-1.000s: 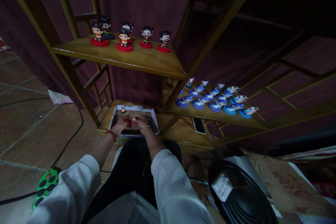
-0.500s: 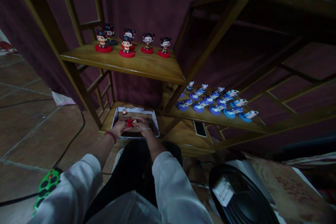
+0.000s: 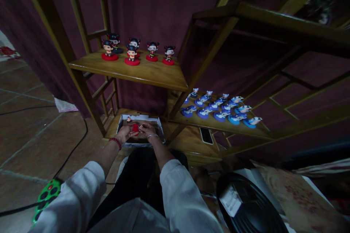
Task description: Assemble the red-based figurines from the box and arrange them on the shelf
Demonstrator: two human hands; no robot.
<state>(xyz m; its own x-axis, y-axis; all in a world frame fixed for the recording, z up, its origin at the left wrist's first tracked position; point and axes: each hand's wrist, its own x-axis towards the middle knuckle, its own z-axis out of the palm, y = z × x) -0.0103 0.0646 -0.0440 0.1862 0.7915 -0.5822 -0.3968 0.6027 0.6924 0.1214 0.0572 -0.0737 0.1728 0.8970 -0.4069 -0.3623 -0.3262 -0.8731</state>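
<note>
- Fingers of the bare left hand (image 3: 125, 133) are pinching a small, flat, bright-red piece (image 3: 135, 128), roughly round and probably plastic; they are closing on its edge, with little gap left.
- Fingers of the bare right hand (image 3: 148, 131) are curling around a tiny dark-topped figurine (image 3: 141, 126); how tightly they are gripping is too small to tell.
- Between the fingertips, the two pieces are sitting close beside each other; whether they are touching is not clear.
- Compared with a second ago, the red piece is showing a broader, brighter face, so the left hand seems to be turning it; less of the figurine's pale face is showing. To judge by this, the pieces are being handled as a pair, with no join visible.
- Around the hands, a shallow white-walled cardboard box (image 3: 160, 128) with a brown inside is holding the work; another small dark-haired figurine (image 3: 129, 119) is staying near its far left corner.
- Farther out, six black-haired figurines (image 3: 132, 54) are standing on the yellow-brown wooden upper shelf (image 3: 128, 72), five on red round bases and one on a dark base.
- To the right, blue-and-purple figurines (image 3: 203, 112) are filling a lower shelf, while a dark-screened phone (image 3: 206, 135) is lying below them.
</note>
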